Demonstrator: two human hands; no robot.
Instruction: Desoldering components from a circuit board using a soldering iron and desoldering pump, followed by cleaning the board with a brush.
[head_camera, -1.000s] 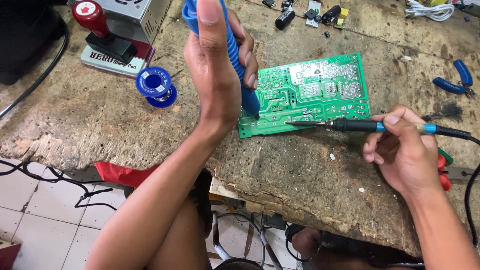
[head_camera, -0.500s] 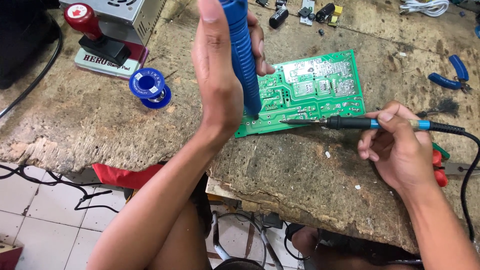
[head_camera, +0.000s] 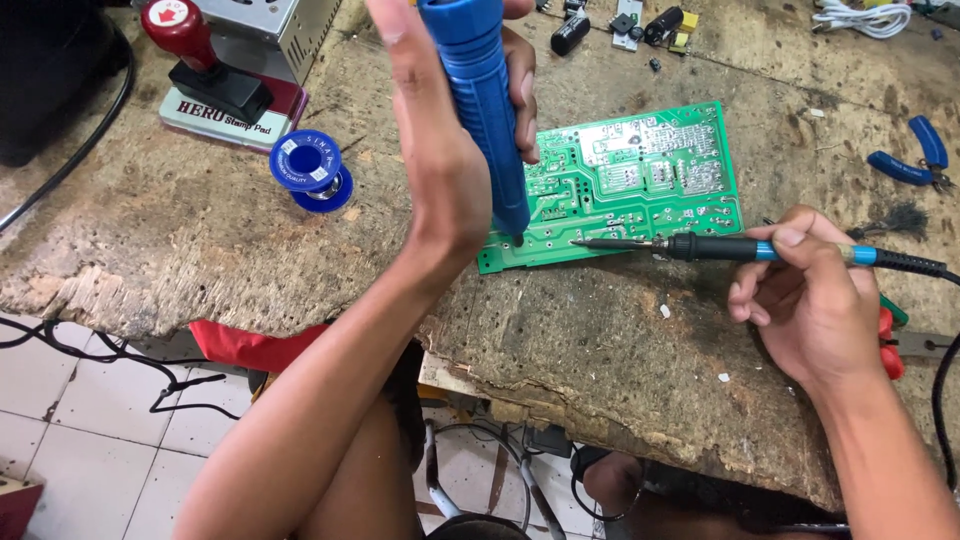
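The left hand (head_camera: 450, 150) is closed around a blue desoldering pump (head_camera: 480, 110) and holds it almost upright, with the fingers wrapped behind the tube and the palm turned toward the camera. The lower tip of the pump stands on the near left part of a green circuit board (head_camera: 640, 180), which lies flat on the worn wooden bench (head_camera: 200, 240) with its solder side up. The right hand (head_camera: 815, 300) grips a soldering iron (head_camera: 720, 247) by its black and blue handle, like a pen, and the iron lies nearly level over the near edge of the board. Its thin metal tip points to the left and ends just beside the tip of the pump; whether the two tips touch each other, I cannot tell. The two hands are well apart, one on each side of the board. A black cable (head_camera: 935, 400) goes from the handle of the iron down past the right wrist. To the left of the board, a small blue spool of solder wire (head_camera: 310, 170) stands on the bench, and behind it there is a stamp pad with a red-topped stamp (head_camera: 190, 50) on it. Blue-handled pliers (head_camera: 915, 160) lie far to the right, and some small dark parts (head_camera: 620, 25) lie at the far edge of the bench.
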